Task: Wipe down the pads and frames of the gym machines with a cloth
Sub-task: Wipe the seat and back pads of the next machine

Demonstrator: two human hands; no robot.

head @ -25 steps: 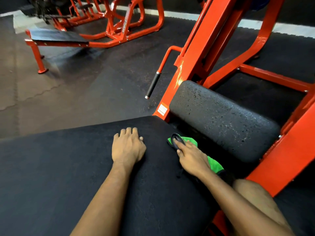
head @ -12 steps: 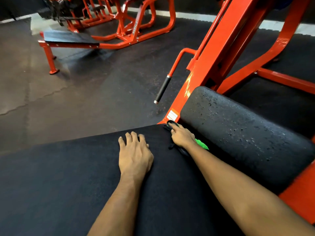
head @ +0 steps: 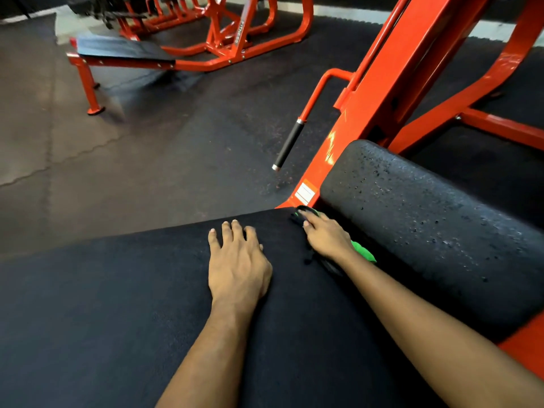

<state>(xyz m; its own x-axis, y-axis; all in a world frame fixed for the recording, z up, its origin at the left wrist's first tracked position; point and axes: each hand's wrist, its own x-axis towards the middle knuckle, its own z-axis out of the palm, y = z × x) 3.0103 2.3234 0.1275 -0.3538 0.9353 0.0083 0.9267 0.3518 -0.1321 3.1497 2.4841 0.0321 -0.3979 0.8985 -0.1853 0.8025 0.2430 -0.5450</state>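
left hand point(head: 238, 266) flat on pad point(head: 117, 304) | right hand point(head: 325, 237) presses cloth point(head: 363, 251), slid to corner

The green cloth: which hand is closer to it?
Right. The right hand lies on the green cloth, pressing it at the far corner of the big black pad. The left hand rests flat on that pad, to the cloth's left, not touching it.

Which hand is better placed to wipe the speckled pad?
Right, probably. The right hand presses the green cloth beside the speckled pad; the left hand lies flat on the seat pad, empty.
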